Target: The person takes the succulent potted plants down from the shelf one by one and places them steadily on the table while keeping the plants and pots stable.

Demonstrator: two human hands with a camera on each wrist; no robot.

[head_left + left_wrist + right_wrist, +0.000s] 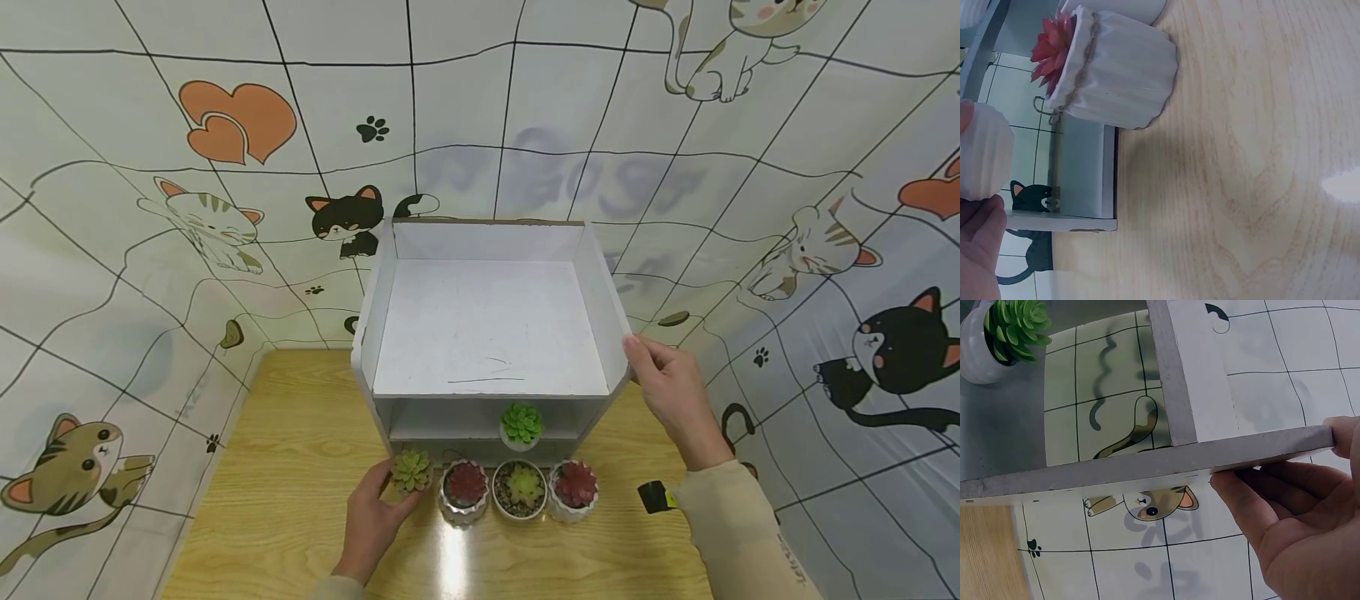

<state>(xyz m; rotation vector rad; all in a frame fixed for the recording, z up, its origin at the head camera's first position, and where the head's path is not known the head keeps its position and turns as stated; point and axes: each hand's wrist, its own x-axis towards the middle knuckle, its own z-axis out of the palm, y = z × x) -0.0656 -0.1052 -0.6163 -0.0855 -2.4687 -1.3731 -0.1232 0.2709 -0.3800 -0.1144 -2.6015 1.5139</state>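
Observation:
A white two-tier shelf (487, 325) stands on the table. My right hand (672, 396) grips the upper edge of its right side panel (1147, 464), thumb and fingers on opposite faces. My left hand (377, 517) holds a yellow-green potted succulent (411, 472) by its white ribbed pot (984, 153), at the shelf's front left corner, raised off the table. On the lower shelf board, towards the right, sits a bright green succulent (521, 423) in a white pot.
In a row before the shelf stand a dark red succulent (464, 485), a yellow-green one (522, 485) and another red one (576, 485), all in pale pots. A small black and yellow object (657, 497) lies near my right sleeve. Cat-patterned sheeting (465, 108) surrounds the wooden table (285, 483).

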